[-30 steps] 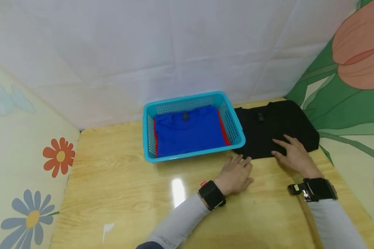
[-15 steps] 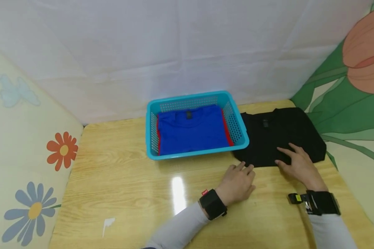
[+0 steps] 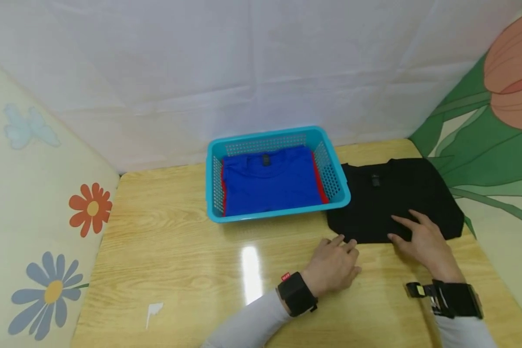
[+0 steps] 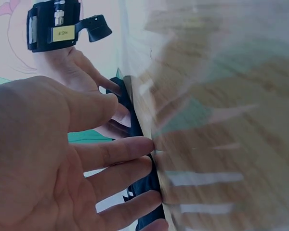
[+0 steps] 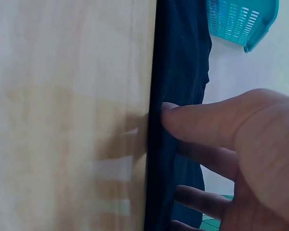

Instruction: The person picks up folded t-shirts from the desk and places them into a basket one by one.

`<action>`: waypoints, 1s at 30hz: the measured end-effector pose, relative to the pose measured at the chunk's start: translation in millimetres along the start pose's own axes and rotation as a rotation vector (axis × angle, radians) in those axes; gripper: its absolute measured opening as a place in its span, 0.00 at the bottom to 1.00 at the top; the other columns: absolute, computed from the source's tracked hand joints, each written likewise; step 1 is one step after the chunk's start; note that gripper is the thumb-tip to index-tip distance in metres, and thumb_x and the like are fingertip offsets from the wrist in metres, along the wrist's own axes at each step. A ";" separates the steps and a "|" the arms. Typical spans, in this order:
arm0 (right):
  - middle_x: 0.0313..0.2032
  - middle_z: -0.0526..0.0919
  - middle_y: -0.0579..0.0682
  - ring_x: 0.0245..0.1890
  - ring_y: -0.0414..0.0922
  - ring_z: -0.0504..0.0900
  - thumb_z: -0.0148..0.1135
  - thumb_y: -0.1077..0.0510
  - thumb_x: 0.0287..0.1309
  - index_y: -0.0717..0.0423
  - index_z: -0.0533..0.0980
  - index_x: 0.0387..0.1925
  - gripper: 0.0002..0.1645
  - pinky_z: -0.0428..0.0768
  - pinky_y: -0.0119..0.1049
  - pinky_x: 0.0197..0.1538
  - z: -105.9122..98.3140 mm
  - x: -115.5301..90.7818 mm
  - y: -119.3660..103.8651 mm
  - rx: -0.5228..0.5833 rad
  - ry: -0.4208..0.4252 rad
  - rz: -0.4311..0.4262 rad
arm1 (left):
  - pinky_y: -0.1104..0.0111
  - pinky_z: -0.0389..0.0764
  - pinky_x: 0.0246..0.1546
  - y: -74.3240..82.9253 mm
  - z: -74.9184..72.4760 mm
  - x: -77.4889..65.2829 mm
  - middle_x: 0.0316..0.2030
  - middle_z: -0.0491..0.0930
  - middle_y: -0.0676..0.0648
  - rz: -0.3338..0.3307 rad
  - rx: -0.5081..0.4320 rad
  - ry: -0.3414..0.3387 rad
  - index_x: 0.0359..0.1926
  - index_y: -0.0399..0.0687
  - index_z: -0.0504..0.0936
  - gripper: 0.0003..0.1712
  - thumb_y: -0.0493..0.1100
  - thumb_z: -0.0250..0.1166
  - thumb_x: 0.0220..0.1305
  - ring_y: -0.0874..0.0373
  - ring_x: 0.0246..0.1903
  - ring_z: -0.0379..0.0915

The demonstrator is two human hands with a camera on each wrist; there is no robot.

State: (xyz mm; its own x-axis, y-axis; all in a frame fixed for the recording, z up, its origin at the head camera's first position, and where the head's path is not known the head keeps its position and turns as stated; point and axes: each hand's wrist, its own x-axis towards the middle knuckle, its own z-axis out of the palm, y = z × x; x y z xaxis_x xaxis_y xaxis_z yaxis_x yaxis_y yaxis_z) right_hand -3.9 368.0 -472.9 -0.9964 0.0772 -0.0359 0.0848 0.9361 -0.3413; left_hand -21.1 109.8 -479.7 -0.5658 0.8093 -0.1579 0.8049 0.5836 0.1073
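A folded black T-shirt (image 3: 400, 193) with a small dark neck label lies flat on the table, right of the basket. My right hand (image 3: 428, 244) rests on its near right part with spread fingers. In the right wrist view the thumb (image 5: 192, 122) touches the dark cloth. My left hand (image 3: 332, 266) is at the shirt's near left corner, fingers loosely bent and tips on the table by the hem. The left wrist view shows that palm (image 4: 33, 149) with nothing in it. A turquoise basket (image 3: 282, 212) holds a folded blue T-shirt (image 3: 269, 186), red fabric (image 3: 319, 179) showing at its sides.
The wooden table (image 3: 165, 251) reaches a white cloth backdrop (image 3: 178, 72) behind the basket. Painted walls with flowers stand at left and right. A small white mark (image 3: 154, 309) shows on the table's near left part. The shirt's left edge runs beneath the basket's right rim.
The black T-shirt has slid towards me, away from the backdrop, with my right hand on it. My left hand has drawn slightly nearer too. The basket stays put; the head view has shifted a little.
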 end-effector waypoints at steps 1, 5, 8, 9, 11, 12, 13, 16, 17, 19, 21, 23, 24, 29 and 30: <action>0.67 0.55 0.82 0.60 0.84 0.57 0.64 0.48 0.65 0.65 0.72 0.63 0.33 0.57 0.78 0.57 0.2 -2.2 -0.1 -0.001 0.001 0.003 | 0.62 0.69 0.68 0.7 -0.3 -0.8 0.72 0.65 0.60 0.004 -0.001 -0.007 0.67 0.66 0.71 0.27 0.66 0.44 0.75 0.58 0.73 0.59; 0.66 0.56 0.81 0.59 0.84 0.57 0.65 0.47 0.64 0.64 0.73 0.62 0.33 0.58 0.79 0.55 1.6 -10.0 -1.9 -0.011 0.004 0.012 | 0.63 0.71 0.66 2.0 -1.9 -3.7 0.69 0.69 0.60 0.020 -0.002 0.019 0.63 0.65 0.76 0.26 0.66 0.44 0.75 0.58 0.70 0.64; 0.65 0.58 0.81 0.59 0.83 0.58 0.67 0.47 0.62 0.64 0.74 0.61 0.33 0.58 0.78 0.56 2.9 -15.2 -4.1 -0.028 0.006 0.005 | 0.64 0.75 0.60 1.3 -2.7 -5.5 0.63 0.76 0.61 0.039 0.004 0.066 0.60 0.64 0.80 0.25 0.65 0.45 0.75 0.59 0.63 0.71; 0.65 0.58 0.81 0.59 0.83 0.59 0.67 0.47 0.62 0.64 0.74 0.61 0.33 0.58 0.78 0.57 3.2 -17.1 -4.4 -0.033 0.006 0.003 | 0.64 0.76 0.58 1.0 -3.0 -6.0 0.60 0.78 0.60 0.050 0.002 0.080 0.58 0.63 0.81 0.25 0.65 0.46 0.75 0.59 0.60 0.74; 0.64 0.60 0.82 0.58 0.82 0.60 0.69 0.48 0.60 0.64 0.75 0.60 0.33 0.58 0.77 0.57 3.8 -21.5 -5.8 -0.041 0.008 -0.003 | 0.66 0.78 0.53 0.8 -3.6 -7.1 0.53 0.83 0.59 0.075 -0.005 0.097 0.55 0.62 0.82 0.24 0.64 0.47 0.75 0.61 0.52 0.76; 0.63 0.60 0.82 0.58 0.82 0.60 0.69 0.48 0.60 0.64 0.75 0.59 0.32 0.58 0.77 0.57 4.0 -23.9 -6.3 -0.039 0.010 -0.005 | 0.67 0.78 0.50 0.7 -3.8 -7.4 0.48 0.85 0.59 0.088 -0.017 0.101 0.53 0.62 0.83 0.24 0.64 0.47 0.75 0.61 0.47 0.77; 0.63 0.60 0.82 0.57 0.82 0.60 0.69 0.49 0.59 0.64 0.76 0.59 0.32 0.58 0.77 0.57 4.1 -26.2 -6.9 -0.039 0.012 -0.006 | 0.69 0.79 0.46 0.6 -4.0 -7.8 0.42 0.85 0.59 0.102 -0.036 0.105 0.50 0.61 0.84 0.22 0.63 0.48 0.74 0.62 0.43 0.76; 0.63 0.60 0.82 0.57 0.83 0.60 0.71 0.50 0.58 0.64 0.76 0.58 0.32 0.59 0.77 0.56 3.3 -32.9 -8.7 -0.035 0.016 0.005 | 0.73 0.76 0.35 0.6 -4.9 -8.0 0.27 0.81 0.62 0.147 -0.088 0.128 0.38 0.61 0.83 0.18 0.61 0.51 0.74 0.65 0.32 0.75; 0.63 0.60 0.82 0.56 0.83 0.60 0.71 0.49 0.58 0.64 0.77 0.58 0.32 0.58 0.77 0.55 3.0 -34.6 -8.9 -0.035 0.016 0.008 | 0.75 0.75 0.31 0.6 -5.2 -8.1 0.24 0.78 0.62 0.158 -0.109 0.136 0.35 0.61 0.82 0.17 0.60 0.52 0.74 0.66 0.28 0.74; 0.62 0.59 0.83 0.56 0.83 0.60 0.71 0.49 0.57 0.64 0.77 0.58 0.32 0.58 0.77 0.56 2.5 -37.7 -9.1 -0.040 0.015 0.009 | 0.77 0.72 0.25 0.6 -6.4 -8.2 0.20 0.74 0.63 0.175 -0.146 0.147 0.30 0.61 0.80 0.17 0.58 0.53 0.74 0.69 0.23 0.72; 0.62 0.60 0.83 0.56 0.83 0.60 0.72 0.49 0.56 0.64 0.77 0.57 0.32 0.58 0.77 0.56 2.2 -40.1 -9.1 -0.045 0.012 0.004 | 0.78 0.69 0.21 0.6 -7.6 -9.0 0.19 0.72 0.64 0.177 -0.172 0.148 0.28 0.61 0.79 0.17 0.57 0.54 0.74 0.71 0.20 0.71; 0.61 0.61 0.83 0.55 0.82 0.61 0.73 0.49 0.55 0.64 0.78 0.56 0.32 0.59 0.76 0.56 2.7 -41.7 -9.6 -0.051 0.017 -0.012 | 0.79 0.68 0.19 0.4 -8.1 -10.2 0.19 0.71 0.64 0.167 -0.191 0.143 0.28 0.62 0.79 0.17 0.57 0.54 0.74 0.72 0.20 0.70; 0.61 0.61 0.83 0.55 0.81 0.62 0.74 0.49 0.54 0.64 0.79 0.56 0.32 0.59 0.76 0.56 3.1 -42.4 -10.1 -0.054 0.021 -0.018 | 0.79 0.68 0.19 0.3 -8.4 -10.9 0.19 0.71 0.64 0.162 -0.196 0.141 0.28 0.62 0.79 0.16 0.57 0.54 0.74 0.73 0.19 0.70; 0.60 0.63 0.82 0.55 0.80 0.63 0.75 0.49 0.52 0.63 0.79 0.55 0.32 0.60 0.75 0.55 5.6 -45.0 -13.1 -0.057 0.031 -0.021 | 0.80 0.67 0.18 -0.3 -7.4 -13.1 0.19 0.70 0.63 0.168 -0.229 0.126 0.29 0.61 0.78 0.16 0.56 0.54 0.75 0.73 0.19 0.68; 0.60 0.63 0.82 0.55 0.80 0.63 0.75 0.49 0.52 0.63 0.79 0.55 0.32 0.60 0.75 0.55 6.0 -45.7 -13.9 -0.057 0.032 -0.019 | 0.80 0.67 0.18 -0.4 -7.1 -13.3 0.20 0.70 0.63 0.170 -0.235 0.120 0.29 0.61 0.77 0.16 0.56 0.54 0.75 0.74 0.19 0.68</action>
State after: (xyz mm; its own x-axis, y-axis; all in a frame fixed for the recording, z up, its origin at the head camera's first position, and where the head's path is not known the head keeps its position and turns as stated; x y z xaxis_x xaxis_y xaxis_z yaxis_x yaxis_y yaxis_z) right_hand 40.4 349.4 -472.2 -0.9976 0.0689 0.0001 0.0660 0.9555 -0.2876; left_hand -15.2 99.3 -470.6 -0.4548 0.8906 -0.0027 0.8343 0.4271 0.3486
